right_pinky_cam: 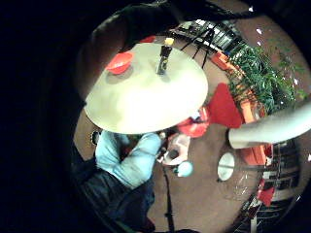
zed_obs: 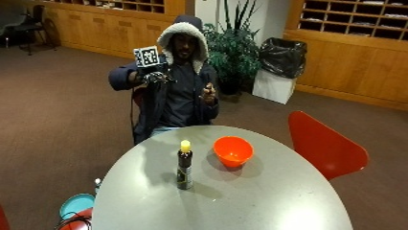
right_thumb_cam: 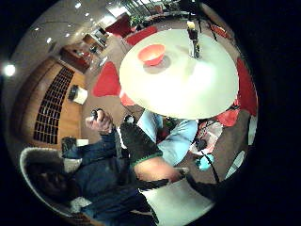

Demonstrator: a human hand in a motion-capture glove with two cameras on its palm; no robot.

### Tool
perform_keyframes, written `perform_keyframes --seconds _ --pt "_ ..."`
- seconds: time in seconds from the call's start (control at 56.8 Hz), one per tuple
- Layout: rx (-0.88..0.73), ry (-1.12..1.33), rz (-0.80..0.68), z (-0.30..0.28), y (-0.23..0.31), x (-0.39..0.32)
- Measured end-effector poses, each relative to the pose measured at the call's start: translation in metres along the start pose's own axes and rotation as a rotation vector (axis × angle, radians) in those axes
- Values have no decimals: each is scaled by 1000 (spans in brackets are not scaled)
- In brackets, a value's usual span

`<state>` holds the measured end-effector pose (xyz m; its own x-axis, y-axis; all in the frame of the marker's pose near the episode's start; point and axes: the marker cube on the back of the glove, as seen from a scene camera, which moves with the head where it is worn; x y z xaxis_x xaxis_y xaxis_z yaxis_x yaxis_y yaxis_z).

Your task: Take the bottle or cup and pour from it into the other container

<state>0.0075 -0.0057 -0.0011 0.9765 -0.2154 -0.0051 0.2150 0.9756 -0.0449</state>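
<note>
A dark bottle (zed_obs: 185, 167) with a yellow cap stands upright on the round grey table (zed_obs: 255, 201). Close to its right sits an orange bowl (zed_obs: 232, 151). The person sits at the table's far side with the gloved right hand (zed_obs: 155, 77) raised at shoulder height, well back from both, fingers relaxed and holding nothing. Both palm views look down on the table from afar: the bottle (right_pinky_cam: 164, 58) (right_thumb_cam: 193, 42) and the bowl (right_pinky_cam: 119, 62) (right_thumb_cam: 151, 53) stand apart on the table (right_pinky_cam: 141, 102) (right_thumb_cam: 188, 89).
A red chair (zed_obs: 322, 146) stands at the table's right. The bare left hand (zed_obs: 209, 93) is held up at chest height, off the table. A teal round object (zed_obs: 76, 205) lies on the floor by the table's left. A plant (zed_obs: 232, 48) and a bin (zed_obs: 280, 57) stand behind.
</note>
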Motion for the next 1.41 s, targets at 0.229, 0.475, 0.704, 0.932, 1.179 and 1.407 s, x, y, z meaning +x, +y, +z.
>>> perform_keyframes --seconds 0.229,0.475,0.704,0.932,1.179,1.407 --pt "-68 -3 -481 -1 -3 17" --pt "-66 6 -329 2 -1 16" --pt "-82 8 -459 6 -17 24" --pt "-35 15 -452 10 -55 33" --pt "-14 -128 -228 40 -127 44" --pt "21 -397 -256 104 -206 43"
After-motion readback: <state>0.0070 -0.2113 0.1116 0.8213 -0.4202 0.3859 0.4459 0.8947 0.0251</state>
